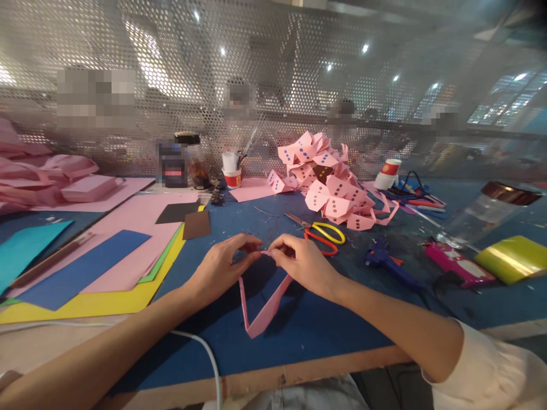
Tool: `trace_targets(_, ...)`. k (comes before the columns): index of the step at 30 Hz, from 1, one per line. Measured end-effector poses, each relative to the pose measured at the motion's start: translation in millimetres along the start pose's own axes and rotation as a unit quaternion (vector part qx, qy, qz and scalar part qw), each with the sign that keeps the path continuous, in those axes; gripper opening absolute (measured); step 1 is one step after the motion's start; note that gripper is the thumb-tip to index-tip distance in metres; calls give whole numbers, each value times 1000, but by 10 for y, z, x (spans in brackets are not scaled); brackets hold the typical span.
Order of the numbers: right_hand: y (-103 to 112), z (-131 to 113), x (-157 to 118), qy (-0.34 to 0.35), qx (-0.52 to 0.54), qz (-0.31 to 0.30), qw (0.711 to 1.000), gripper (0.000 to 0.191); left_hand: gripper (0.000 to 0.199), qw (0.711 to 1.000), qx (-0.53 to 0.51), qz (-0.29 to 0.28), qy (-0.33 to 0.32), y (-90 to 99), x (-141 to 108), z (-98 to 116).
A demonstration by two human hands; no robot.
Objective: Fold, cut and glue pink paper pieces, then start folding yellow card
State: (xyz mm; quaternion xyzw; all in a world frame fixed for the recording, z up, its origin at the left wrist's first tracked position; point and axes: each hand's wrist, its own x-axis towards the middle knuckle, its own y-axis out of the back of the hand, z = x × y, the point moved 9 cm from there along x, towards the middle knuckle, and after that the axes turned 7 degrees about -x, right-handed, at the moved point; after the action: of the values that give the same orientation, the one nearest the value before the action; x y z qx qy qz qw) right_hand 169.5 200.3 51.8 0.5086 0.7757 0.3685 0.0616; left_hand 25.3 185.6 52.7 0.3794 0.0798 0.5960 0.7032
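Note:
Both hands meet over the blue table, their fingertips pinching a pink strip (267, 313). My left hand (226, 262) grips it from the left, thumb and index finger near each other. From the right, my right hand (301, 262) pinches it, almost touching the left fingertips. Below the hands the strip hangs in a V-shaped loop, its fold towards the table's front edge. Just beyond my right hand lie scissors (322, 233) with one red and one yellow handle. A pile of folded pink paper pieces (329, 176) with printed dots sits behind them.
Coloured sheets (162, 279) and a blue strip (89, 267) lie at left. A blue glue gun (391, 262), a magenta item (459, 265) and a clear jar (482, 210) are at right. A white cable (205, 347) crosses the front left. A perforated metal screen (273, 74) stands behind.

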Motion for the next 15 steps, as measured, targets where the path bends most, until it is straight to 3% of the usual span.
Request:
trace_targets(6,88,58,37,-18,26,30,999,12,28,996,-34,47,67,118,-13,-116)
trace_targets(15,131,246,92,-44,79,57,994,15,38,982,-103,63,145,149,-39,-281)
